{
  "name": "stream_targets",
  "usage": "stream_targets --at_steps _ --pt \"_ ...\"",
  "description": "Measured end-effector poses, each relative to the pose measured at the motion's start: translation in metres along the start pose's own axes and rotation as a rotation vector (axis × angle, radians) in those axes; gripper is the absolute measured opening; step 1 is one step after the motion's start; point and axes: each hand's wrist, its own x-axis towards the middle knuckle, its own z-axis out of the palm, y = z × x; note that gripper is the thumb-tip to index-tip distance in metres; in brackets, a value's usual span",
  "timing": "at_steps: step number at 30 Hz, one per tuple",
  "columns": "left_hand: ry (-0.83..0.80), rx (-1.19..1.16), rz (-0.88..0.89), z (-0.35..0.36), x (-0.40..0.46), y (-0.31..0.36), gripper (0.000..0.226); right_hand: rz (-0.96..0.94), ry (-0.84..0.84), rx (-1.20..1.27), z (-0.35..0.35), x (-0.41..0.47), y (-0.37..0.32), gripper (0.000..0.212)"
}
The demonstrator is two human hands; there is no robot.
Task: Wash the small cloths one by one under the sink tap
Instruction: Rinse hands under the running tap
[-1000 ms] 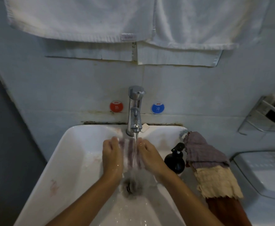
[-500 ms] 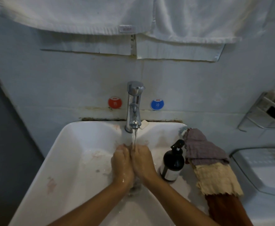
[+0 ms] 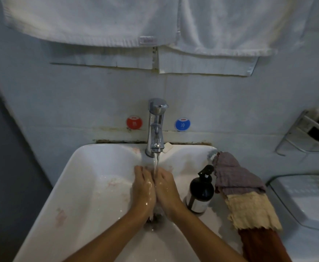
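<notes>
Water runs from the chrome tap (image 3: pixel 156 127) into the white sink (image 3: pixel 75 167). My left hand (image 3: pixel 143 188) and my right hand (image 3: pixel 166 188) are pressed palm to palm under the stream, fingers stretched toward the tap. The small cloth (image 3: pixel 153 214) is squeezed between the palms; only a dark wet end shows below the wrists, over the drain. On the sink's right edge lie more small cloths: a mauve cloth (image 3: pixel 234 173), a pale yellow cloth (image 3: pixel 253 210) and a rust-red cloth (image 3: pixel 260 246).
A dark pump bottle (image 3: pixel 200 191) stands on the sink rim just right of my right hand. A small soap bar (image 3: pixel 168 147) lies behind the tap. White towels (image 3: pixel 98 19) hang overhead. A wire rack (image 3: pixel 306 137) and a white appliance (image 3: pixel 306 201) are at right.
A second ago my hands were apart with the striped cloth stretched between them under the water. They have since come together, pressing the cloth out of sight.
</notes>
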Motion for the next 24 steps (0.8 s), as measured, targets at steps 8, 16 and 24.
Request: stream_targets --at_steps 8,16,24 --pt "0.079 0.044 0.036 -0.002 0.000 0.000 0.030 -0.071 0.057 -0.030 -0.001 0.002 0.004 0.035" --pt "-0.090 -0.257 -0.271 0.003 0.010 -0.005 0.034 0.167 0.116 0.205 -0.006 0.010 -0.006 0.032" --pt "-0.071 -0.285 -0.074 0.007 -0.009 -0.003 0.028 0.157 0.077 0.178 -0.011 0.009 -0.009 0.032"
